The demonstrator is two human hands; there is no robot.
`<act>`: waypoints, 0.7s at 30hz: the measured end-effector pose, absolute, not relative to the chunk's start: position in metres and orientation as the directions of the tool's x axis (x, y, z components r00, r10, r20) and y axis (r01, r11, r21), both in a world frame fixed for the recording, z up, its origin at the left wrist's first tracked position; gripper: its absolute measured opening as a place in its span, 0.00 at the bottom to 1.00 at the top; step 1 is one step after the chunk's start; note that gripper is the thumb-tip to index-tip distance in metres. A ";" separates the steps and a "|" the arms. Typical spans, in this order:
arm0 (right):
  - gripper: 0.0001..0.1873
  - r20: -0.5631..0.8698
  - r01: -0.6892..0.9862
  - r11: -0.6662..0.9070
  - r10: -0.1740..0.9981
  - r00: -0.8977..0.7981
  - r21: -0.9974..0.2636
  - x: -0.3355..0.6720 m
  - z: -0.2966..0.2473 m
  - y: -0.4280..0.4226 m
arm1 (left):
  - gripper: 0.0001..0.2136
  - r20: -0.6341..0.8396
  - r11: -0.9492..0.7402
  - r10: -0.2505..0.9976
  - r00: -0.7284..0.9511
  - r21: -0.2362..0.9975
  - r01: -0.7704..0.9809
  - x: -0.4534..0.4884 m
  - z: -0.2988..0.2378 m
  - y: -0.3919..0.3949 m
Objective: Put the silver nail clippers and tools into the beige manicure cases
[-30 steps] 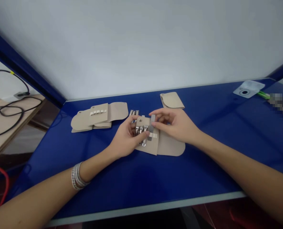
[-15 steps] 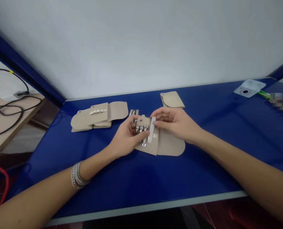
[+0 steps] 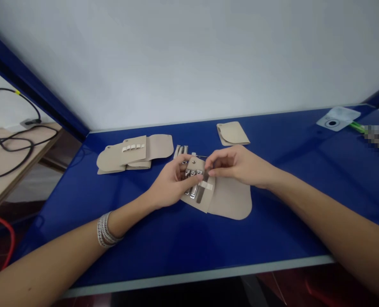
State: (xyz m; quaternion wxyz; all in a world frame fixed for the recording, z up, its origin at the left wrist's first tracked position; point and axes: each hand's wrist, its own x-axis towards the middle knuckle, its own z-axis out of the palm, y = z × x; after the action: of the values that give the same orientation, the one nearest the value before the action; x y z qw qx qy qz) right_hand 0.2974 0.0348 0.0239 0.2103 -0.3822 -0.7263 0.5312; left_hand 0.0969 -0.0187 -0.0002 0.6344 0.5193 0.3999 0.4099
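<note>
My left hand (image 3: 172,181) is closed around the left side of a beige manicure case (image 3: 227,198) that lies unfolded, its thumb over the clippers. Several shiny nail clippers (image 3: 193,192) sit side by side on the case's inner panel. To their right, a flat metal nail file (image 3: 200,195) passes under a white elastic loop (image 3: 206,185). The fingertips of my right hand (image 3: 232,164) pinch the file's upper end. Just beyond my left hand's fingers lie more metal clippers (image 3: 180,150), partly hidden.
Several beige cases overlap in a pile (image 3: 134,153) at the left. Another folded case (image 3: 234,132) lies near the wall. At the far right is a translucent piece with a dark ring (image 3: 338,118), beside a green object (image 3: 357,127). Black cables (image 3: 8,147) rest on a side table.
The file has turned from a pale face to a dark one, and its lower part now runs under the elastic loop. The case has tilted slightly under my hands.
</note>
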 end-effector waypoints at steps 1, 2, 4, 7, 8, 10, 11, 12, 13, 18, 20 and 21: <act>0.05 -0.102 0.336 0.150 0.773 -0.626 -0.930 0.298 0.024 0.035 | 0.19 -0.084 0.128 0.934 0.347 0.986 -0.106 0.097 0.000 -0.019; 0.05 -0.102 0.336 0.154 0.767 -0.634 -0.929 0.298 0.024 0.035 | 0.19 -0.088 0.133 0.932 0.353 0.985 -0.106 0.097 0.000 -0.019; 0.05 -0.103 0.333 0.160 0.752 -0.651 -0.929 0.298 0.024 0.036 | 0.18 -0.091 0.140 0.928 0.362 0.984 -0.110 0.097 0.001 -0.019; 0.04 -0.109 0.328 0.163 0.731 -0.673 -0.931 0.300 0.025 0.037 | 0.18 -0.090 0.143 0.923 0.375 0.983 -0.117 0.097 0.000 -0.018; 0.04 -0.114 0.328 0.164 0.721 -0.683 -0.930 0.300 0.025 0.038 | 0.18 -0.085 0.141 0.921 0.380 0.983 -0.120 0.096 0.000 -0.018; 0.05 -0.118 0.328 0.177 0.696 -0.708 -0.928 0.301 0.026 0.039 | 0.18 -0.078 0.136 0.917 0.392 0.983 -0.122 0.096 -0.001 -0.018; 0.05 -0.116 0.329 0.191 0.682 -0.722 -0.925 0.302 0.026 0.040 | 0.18 -0.073 0.132 0.914 0.400 0.984 -0.123 0.096 -0.002 -0.018; 0.06 -0.112 0.329 0.208 0.668 -0.736 -0.921 0.303 0.027 0.041 | 0.18 -0.067 0.127 0.912 0.405 0.984 -0.122 0.096 -0.002 -0.018; 0.06 -0.107 0.330 0.226 0.656 -0.747 -0.916 0.303 0.027 0.041 | 0.18 -0.064 0.124 0.910 0.410 0.985 -0.120 0.095 -0.002 -0.018; 0.05 -0.061 0.356 0.350 0.634 -0.771 -0.867 0.304 0.028 0.042 | 0.18 -0.061 0.114 0.902 0.428 0.989 -0.098 0.094 -0.001 -0.017; 0.05 -0.040 0.377 0.402 0.638 -0.769 -0.835 0.304 0.027 0.041 | 0.18 -0.065 0.117 0.902 0.427 0.988 -0.096 0.094 -0.001 -0.017; 0.04 -0.030 0.386 0.425 0.640 -0.767 -0.819 0.304 0.027 0.041 | 0.18 -0.068 0.120 0.902 0.426 0.988 -0.097 0.094 -0.002 -0.017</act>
State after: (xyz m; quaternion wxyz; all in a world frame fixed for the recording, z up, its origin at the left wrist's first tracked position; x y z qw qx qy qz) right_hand 0.3035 0.0406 0.0270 0.1448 -0.3087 -0.8315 0.4386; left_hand 0.0940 -0.0174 -0.0015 0.6488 0.5403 0.3727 0.3850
